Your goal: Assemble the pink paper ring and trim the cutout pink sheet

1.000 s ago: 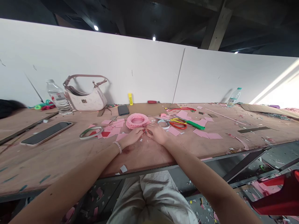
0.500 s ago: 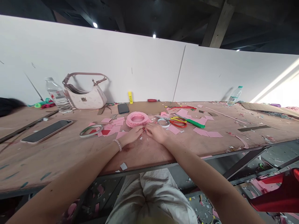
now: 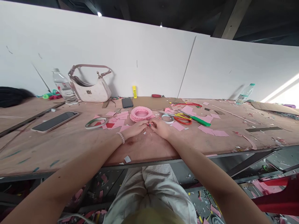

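Note:
My left hand and my right hand meet over the table just in front of a pink ruffled ring. Between their pinched fingertips is a small pink piece, gripped from both sides. Left of the ring lie pink and red paper pieces and a roll of tape. A second tape roll, scissors with red handles, yellow-handled scissors and a green-handled tool lie to the right.
On the left are a phone, a bottle and a handbag. A dark phone, yellow glue stick and red-handled tool lie behind the ring. Another bottle is at the back right.
The view has tilted down and shifted, so the table items sit higher and farther right. Both hands stay together, and the small pink piece between the fingertips now shows more clearly.

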`<state>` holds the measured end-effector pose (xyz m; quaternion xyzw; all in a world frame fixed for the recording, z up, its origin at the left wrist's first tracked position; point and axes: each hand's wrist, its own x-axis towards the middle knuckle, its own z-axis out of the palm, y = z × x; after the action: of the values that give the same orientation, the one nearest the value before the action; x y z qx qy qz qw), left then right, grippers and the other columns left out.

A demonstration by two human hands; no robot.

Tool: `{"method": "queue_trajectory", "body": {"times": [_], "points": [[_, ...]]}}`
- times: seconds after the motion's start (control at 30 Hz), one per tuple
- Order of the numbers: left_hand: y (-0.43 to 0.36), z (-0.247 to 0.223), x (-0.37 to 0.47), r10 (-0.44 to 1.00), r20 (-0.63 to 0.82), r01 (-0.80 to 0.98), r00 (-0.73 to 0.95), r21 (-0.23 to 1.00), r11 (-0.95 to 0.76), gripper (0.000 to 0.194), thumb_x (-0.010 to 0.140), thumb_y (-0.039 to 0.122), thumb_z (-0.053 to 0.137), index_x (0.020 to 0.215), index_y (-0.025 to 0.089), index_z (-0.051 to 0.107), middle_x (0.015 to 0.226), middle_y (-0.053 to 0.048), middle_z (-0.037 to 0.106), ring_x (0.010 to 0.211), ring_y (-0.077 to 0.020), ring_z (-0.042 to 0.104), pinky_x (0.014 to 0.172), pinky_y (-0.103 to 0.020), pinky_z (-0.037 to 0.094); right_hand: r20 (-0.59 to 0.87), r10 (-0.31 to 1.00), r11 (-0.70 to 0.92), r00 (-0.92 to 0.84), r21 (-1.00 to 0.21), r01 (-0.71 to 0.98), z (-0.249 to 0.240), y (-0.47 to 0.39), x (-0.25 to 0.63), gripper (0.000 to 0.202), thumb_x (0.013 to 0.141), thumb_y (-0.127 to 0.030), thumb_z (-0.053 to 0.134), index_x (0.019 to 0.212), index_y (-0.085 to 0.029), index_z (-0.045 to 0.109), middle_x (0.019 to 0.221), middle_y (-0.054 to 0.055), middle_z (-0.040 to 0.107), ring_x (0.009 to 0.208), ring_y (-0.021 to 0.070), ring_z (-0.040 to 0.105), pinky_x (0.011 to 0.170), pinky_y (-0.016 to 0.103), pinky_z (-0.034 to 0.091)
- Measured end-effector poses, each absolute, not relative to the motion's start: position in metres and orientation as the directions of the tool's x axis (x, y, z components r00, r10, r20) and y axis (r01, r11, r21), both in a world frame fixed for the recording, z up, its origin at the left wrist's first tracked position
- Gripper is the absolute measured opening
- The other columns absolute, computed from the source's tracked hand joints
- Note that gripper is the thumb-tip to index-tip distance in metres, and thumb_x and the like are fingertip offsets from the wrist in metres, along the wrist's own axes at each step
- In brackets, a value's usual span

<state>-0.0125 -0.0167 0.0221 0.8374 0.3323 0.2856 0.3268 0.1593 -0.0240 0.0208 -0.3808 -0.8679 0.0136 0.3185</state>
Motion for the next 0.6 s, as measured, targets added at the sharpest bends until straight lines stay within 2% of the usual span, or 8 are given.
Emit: {"method": "queue_trajectory", "body": {"times": [0.2,0.43,0.6], "points": [[-0.010,0.017,-0.016,0.698,0.272,0.302,0.663,0.756,-0.581,0.015,0.079,0.016,0.035,0.081,0.017,0.050,0.072,0.000,0.050,0.066,-0.0144,0.049,0.063,-0.025,0.042,0.542,0.696,0.685,-0.471,-0.303,0.663,0.021,-0.023,0.161,0.009,0.081,-0.013,0.048,0.076,-0.018,0.055,0.068,-0.002,0.052,0.060,0.0111,0.045,0.057,0.022,0.031],[-0.005,0.012,-0.017,0.701,0.257,0.330,0.665,0.741,-0.585,0.015,0.080,0.015,0.035,0.078,0.016,0.050,0.071,-0.001,0.054,0.067,-0.0148,0.052,0.064,-0.025,0.042,0.537,0.693,0.682,-0.480,-0.273,0.679,0.025,-0.025,0.161,0.009,0.080,-0.014,0.053,0.072,-0.018,0.054,0.067,-0.002,0.053,0.061,0.0115,0.046,0.056,0.023,0.030],[-0.008,0.015,-0.017,0.700,0.270,0.345,0.661,0.719,-0.603,0.019,0.078,0.014,0.033,0.077,0.017,0.052,0.070,-0.001,0.056,0.067,-0.0154,0.052,0.064,-0.025,0.041,0.522,0.658,0.685,-0.543,-0.115,0.720,0.028,-0.029,0.159,0.013,0.080,-0.011,0.052,0.069,-0.018,0.051,0.072,0.002,0.057,0.066,0.0139,0.048,0.057,0.025,0.028]]}}
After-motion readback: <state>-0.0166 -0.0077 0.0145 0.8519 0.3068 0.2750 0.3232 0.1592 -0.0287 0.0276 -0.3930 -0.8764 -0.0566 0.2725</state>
